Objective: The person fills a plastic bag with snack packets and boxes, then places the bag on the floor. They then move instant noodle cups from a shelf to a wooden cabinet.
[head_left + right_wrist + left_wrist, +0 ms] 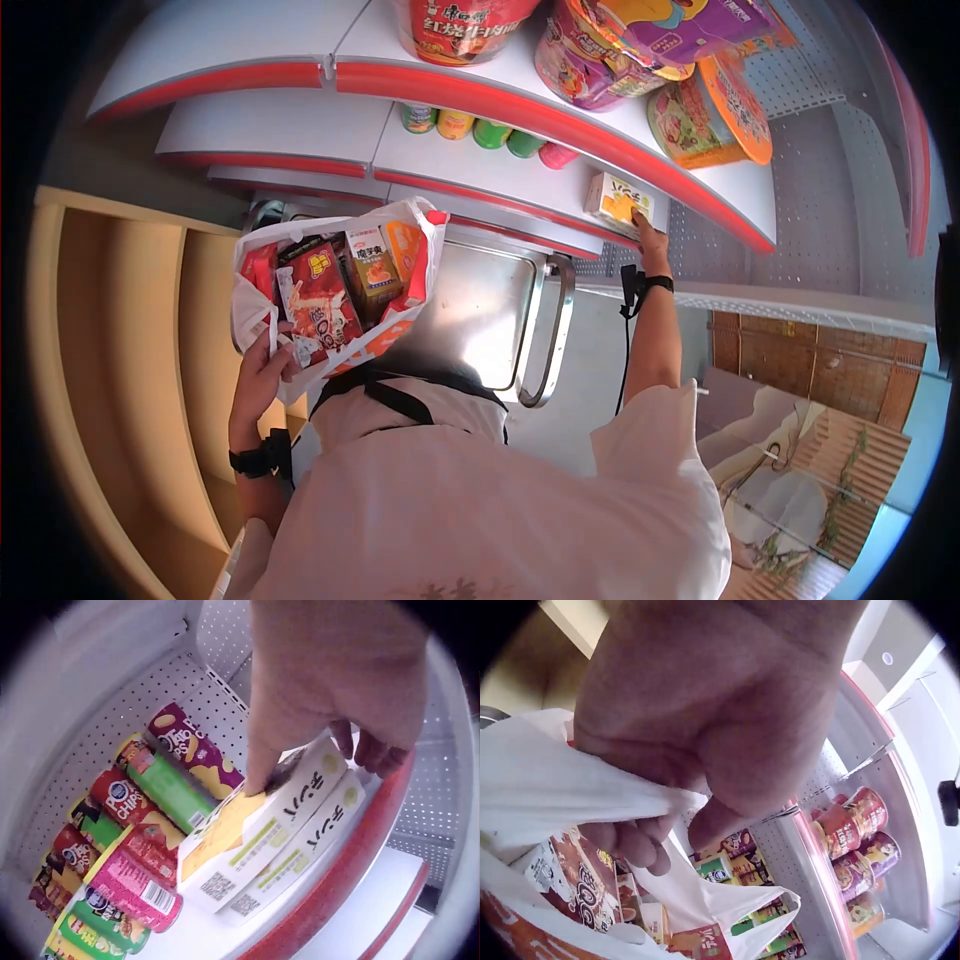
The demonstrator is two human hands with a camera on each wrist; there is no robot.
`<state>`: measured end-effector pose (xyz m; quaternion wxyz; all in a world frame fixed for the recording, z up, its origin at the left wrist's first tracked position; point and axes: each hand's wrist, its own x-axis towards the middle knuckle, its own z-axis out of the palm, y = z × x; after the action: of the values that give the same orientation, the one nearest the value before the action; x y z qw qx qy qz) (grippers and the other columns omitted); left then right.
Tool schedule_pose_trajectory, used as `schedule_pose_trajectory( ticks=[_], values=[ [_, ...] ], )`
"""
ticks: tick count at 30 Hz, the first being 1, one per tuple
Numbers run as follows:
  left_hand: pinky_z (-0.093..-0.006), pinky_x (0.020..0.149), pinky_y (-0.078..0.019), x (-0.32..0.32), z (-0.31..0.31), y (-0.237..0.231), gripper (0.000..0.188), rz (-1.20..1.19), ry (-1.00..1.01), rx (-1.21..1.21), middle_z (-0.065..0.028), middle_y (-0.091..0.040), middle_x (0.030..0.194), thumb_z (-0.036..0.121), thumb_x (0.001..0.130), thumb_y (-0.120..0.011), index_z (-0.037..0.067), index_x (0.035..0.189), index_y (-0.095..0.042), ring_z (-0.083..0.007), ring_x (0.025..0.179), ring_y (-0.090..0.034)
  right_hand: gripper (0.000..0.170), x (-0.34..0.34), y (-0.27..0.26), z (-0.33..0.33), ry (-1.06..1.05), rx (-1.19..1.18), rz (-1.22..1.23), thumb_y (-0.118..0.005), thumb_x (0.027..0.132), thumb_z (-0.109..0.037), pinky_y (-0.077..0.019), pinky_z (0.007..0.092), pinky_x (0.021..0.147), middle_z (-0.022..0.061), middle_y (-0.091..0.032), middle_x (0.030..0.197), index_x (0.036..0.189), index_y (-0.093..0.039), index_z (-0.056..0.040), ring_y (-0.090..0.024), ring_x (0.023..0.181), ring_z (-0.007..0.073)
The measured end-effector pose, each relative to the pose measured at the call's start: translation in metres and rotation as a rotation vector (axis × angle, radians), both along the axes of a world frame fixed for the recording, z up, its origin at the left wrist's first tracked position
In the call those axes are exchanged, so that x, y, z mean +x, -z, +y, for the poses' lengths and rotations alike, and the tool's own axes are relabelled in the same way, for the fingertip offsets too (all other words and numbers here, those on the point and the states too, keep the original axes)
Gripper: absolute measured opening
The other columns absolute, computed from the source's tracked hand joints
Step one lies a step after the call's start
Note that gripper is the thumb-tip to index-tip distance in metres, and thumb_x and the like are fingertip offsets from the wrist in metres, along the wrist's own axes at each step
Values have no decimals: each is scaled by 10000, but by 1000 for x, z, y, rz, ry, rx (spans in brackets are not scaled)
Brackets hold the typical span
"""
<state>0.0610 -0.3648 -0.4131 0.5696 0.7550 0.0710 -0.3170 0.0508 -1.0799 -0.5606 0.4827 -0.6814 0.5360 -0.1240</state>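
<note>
Fingers (636, 849) of L hand (712, 705) curl round crinkly plastic bag (547, 776), part-spread R hand (334, 682) grips upper rect box (271, 825)

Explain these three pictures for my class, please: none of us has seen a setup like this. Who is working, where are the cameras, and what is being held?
There is no robot here, only a person using two bare hands. The largest picture comes from a camera on the head, looking forward and down; the others come from a camera on each wrist. The left hand holds a plastic bag with packaged snacks inside. The right hand grips the upper white box, which lies on a similar lower box on a shelf. Chip tubes are beside the boxes, and noodle tubs sit on a higher shelf.
</note>
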Motion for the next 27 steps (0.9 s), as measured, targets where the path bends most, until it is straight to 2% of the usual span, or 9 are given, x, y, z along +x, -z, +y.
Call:
schedule_pose_trajectory(
  ticks=[3,8,11,13,16,20,24,26,27],
  values=[
    [-222,571,-394,-12,2,-4,333,-30,-63,4,-6,-536,674,111,944,-516,35,1269,-515,-74,587,-481,538,6,-25,15,-186,232,-144,-817,699,-386,-436,277,729,44,-664,975,1085,-664,-43,-598,839,143],
    [-221,561,-387,-26,-3,-4,332,-62,-112,45,-1,-537,680,115,944,-518,44,1269,-520,-70,590,-476,544,13,-14,27,-395,154,-135,-792,737,-327,-438,287,840,93,-662,1011,1085,-633,60,-602,912,162],
    [-215,556,-381,-27,-12,-8,332,-93,-120,78,4,-536,682,119,947,-515,51,1273,-520,-64,590,-471,568,20,-21,61,-255,92,-120,-797,735,-293,-457,298,826,135,-658,999,1072,-593,116,-607,902,181],
    [-207,550,-374,-26,-22,-14,326,-116,-120,50,7,-537,682,122,948,-516,60,1268,-528,-59,588,-467,569,24,6,60,-245,36,-316,-814,724,-262,-475,303,809,174,-653,993,1047,-570,137,-617,883,207],
    [-205,545,-368,-31,-28,-13,311,-140,-154,79,12,-538,683,123,945,-525,58,1249,-544,-54,588,-464,712,30,25,54,-252,-38,-237,-852,686,-264,-497,306,820,233,-614,1041,1089,-431,144,-627,910,231],
    [-208,542,-365,-40,-25,-10,313,-155,-235,148,20,-531,680,125,941,-534,54,1246,-554,-53,585,-458,714,35,5,67,-207,33,-239,-846,682,-202,-529,326,795,258,-594,1069,1132,-400,127,-633,906,249],
    [-207,547,-362,-53,-13,-12,355,-225,-289,91,34,-527,699,112,936,-538,50,1286,-535,-49,595,-454,532,35,-6,53,-244,244,-267,-813,695,-118,-505,304,779,170,-647,1000,1081,-539,126,-631,842,201],
    [-206,553,-364,-53,-9,-13,374,-278,-311,22,41,-524,706,104,932,-539,52,1303,-525,-47,602,-454,472,30,-23,45,-462,568,-330,-785,711,-126,-489,336,816,124,-649,1042,1100,-608,72,-620,910,198],
    [-206,560,-366,-55,-7,-16,395,-261,-360,-56,44,-523,724,94,927,-541,53,1319,-513,-44,610,-454,477,27,-29,39,-491,591,-149,-761,736,-172,-458,371,879,91,-648,1090,1150,-621,19,-595,1013,198]
  ],
)
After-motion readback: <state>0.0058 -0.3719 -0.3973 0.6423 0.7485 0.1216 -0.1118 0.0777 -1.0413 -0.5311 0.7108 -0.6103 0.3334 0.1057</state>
